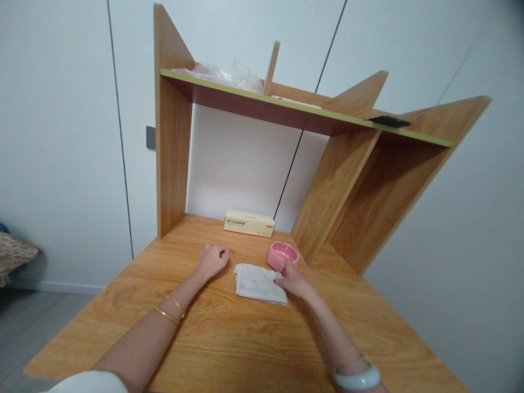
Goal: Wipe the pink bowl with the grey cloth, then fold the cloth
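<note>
My left hand rests on the wooden desk in a loose fist, with nothing visible in it. To its right lies a folded white cloth, flat on the desk. My right hand is over the cloth's right end, its thumb and index finger apart. The fingertips overlap the front wall of a pink ashtray with a notched rim; whether they touch it I cannot tell. The ashtray sits just behind the cloth, and my other right fingers are partly hidden.
A long cream box lies at the back of the desk. Wooden shelving rises around it, with a clear plastic bag and a dark flat object on its upper shelf. An upright divider stands right of the ashtray.
</note>
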`<move>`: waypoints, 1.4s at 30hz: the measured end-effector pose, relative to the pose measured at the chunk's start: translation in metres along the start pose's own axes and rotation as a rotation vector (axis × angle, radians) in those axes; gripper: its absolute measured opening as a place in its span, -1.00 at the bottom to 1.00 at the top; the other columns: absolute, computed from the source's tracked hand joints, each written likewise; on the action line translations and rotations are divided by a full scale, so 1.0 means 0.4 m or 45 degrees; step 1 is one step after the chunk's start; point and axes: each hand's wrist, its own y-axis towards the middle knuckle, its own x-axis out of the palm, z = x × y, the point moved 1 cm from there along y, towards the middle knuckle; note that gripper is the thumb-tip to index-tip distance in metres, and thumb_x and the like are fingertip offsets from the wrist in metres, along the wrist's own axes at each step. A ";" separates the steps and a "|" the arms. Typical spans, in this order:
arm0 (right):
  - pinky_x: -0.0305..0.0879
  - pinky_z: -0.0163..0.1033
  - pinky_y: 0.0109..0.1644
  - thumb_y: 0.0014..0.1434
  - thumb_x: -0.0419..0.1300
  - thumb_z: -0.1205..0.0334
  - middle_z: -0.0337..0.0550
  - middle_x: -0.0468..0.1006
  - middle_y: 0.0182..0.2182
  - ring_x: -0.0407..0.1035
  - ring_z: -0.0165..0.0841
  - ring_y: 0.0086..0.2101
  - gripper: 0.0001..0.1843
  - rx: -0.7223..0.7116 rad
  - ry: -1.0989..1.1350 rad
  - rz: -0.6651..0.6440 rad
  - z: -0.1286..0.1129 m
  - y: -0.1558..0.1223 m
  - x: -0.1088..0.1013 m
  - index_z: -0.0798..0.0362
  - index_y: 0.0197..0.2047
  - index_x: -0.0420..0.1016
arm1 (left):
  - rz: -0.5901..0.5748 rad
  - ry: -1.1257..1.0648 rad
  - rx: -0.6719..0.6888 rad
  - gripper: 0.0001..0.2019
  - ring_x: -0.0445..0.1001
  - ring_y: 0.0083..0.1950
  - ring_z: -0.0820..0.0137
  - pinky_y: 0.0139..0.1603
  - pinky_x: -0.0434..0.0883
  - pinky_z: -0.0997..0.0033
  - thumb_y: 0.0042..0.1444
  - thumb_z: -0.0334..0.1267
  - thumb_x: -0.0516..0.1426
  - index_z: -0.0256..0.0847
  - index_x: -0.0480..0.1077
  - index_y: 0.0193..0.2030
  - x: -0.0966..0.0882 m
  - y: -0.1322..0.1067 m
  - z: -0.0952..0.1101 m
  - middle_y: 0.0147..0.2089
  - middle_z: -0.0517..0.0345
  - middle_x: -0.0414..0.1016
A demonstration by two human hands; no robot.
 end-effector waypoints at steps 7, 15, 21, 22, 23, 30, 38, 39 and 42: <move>0.16 -0.11 -0.25 -0.04 0.08 0.44 0.06 0.42 -0.33 0.34 -0.09 -0.24 -0.73 0.296 -0.470 0.243 0.075 -0.032 -0.127 0.11 -0.21 0.22 | -0.029 0.020 0.058 -0.77 0.35 -0.44 0.36 -0.36 0.14 0.46 -0.05 -0.39 -0.05 -0.21 0.37 -0.58 0.017 -0.003 0.011 -0.58 0.15 0.42; 0.02 -0.05 0.07 0.10 -0.09 0.41 0.13 0.34 -0.07 0.16 -0.14 0.01 -0.68 -0.190 -0.485 0.356 -0.085 -0.004 0.014 0.11 -0.08 0.28 | -0.076 -0.017 0.145 -0.80 0.39 -0.29 0.31 -0.19 0.24 0.41 -0.07 -0.41 -0.03 -0.21 0.41 -0.47 0.033 -0.003 0.007 -0.43 0.11 0.48; -0.02 -0.14 0.19 0.00 -0.06 0.48 -0.01 0.18 0.14 0.00 -0.31 0.15 -0.38 -0.646 -0.168 0.057 -0.162 0.042 0.199 0.15 0.18 0.04 | -0.146 -0.079 0.268 -0.64 0.36 -0.09 0.29 0.01 0.23 0.34 -0.13 -0.49 -0.05 -0.24 0.41 -0.18 0.056 -0.004 -0.002 -0.15 0.04 0.48; -0.05 -0.12 0.22 -0.01 -0.08 0.51 0.03 0.12 0.17 -0.06 -0.31 0.18 -0.34 -0.653 -0.110 0.020 -0.157 0.050 0.216 0.19 0.20 -0.02 | -0.159 -0.085 0.279 -0.61 0.36 -0.07 0.28 0.02 0.23 0.33 -0.13 -0.50 -0.05 -0.25 0.40 -0.14 0.060 -0.004 -0.005 -0.13 0.03 0.47; -0.08 -0.11 0.23 -0.02 -0.10 0.52 0.05 0.07 0.19 -0.11 -0.30 0.19 -0.32 -0.647 -0.070 -0.007 -0.150 0.056 0.228 0.21 0.22 -0.06 | -0.172 -0.092 0.289 -0.59 0.36 -0.05 0.28 0.04 0.23 0.32 -0.13 -0.50 -0.05 -0.26 0.39 -0.11 0.064 -0.004 -0.008 -0.10 0.01 0.46; -0.15 -0.08 0.26 0.02 -0.10 0.46 0.00 0.04 0.21 -0.12 -0.31 0.20 -0.31 -0.606 0.038 -0.007 -0.117 0.062 0.242 0.16 0.25 -0.14 | -0.294 -0.124 0.378 -0.55 0.30 0.06 0.31 0.13 0.17 0.35 -0.07 -0.48 -0.03 -0.27 0.31 0.02 0.080 -0.013 -0.012 0.04 0.01 0.38; -0.15 -0.07 0.25 0.05 -0.09 0.40 -0.02 0.13 0.18 -0.06 -0.30 0.18 -0.40 -0.577 0.067 -0.002 -0.107 0.059 0.248 0.17 0.21 0.04 | -0.342 -0.047 0.395 -0.60 0.25 0.12 0.30 0.19 0.11 0.28 0.02 -0.44 -0.04 -0.31 0.30 0.04 0.086 -0.018 -0.011 0.09 -0.06 0.33; -0.14 -0.08 0.25 0.05 -0.09 0.39 0.00 0.13 0.18 -0.06 -0.30 0.18 -0.40 -0.581 0.070 -0.003 -0.107 0.058 0.245 0.19 0.20 0.04 | -0.344 -0.035 0.391 -0.59 0.24 0.12 0.31 0.19 0.11 0.28 0.02 -0.44 -0.04 -0.31 0.29 0.05 0.086 -0.017 -0.012 0.10 -0.06 0.32; -0.11 -0.12 0.25 0.06 -0.07 0.37 0.03 0.13 0.17 -0.04 -0.31 0.18 -0.40 -0.614 0.082 -0.010 -0.107 0.054 0.236 0.22 0.21 0.03 | -0.349 -0.006 0.374 -0.57 0.23 0.14 0.31 0.20 0.10 0.27 0.03 -0.44 -0.05 -0.33 0.25 0.08 0.088 -0.017 -0.016 0.11 -0.06 0.30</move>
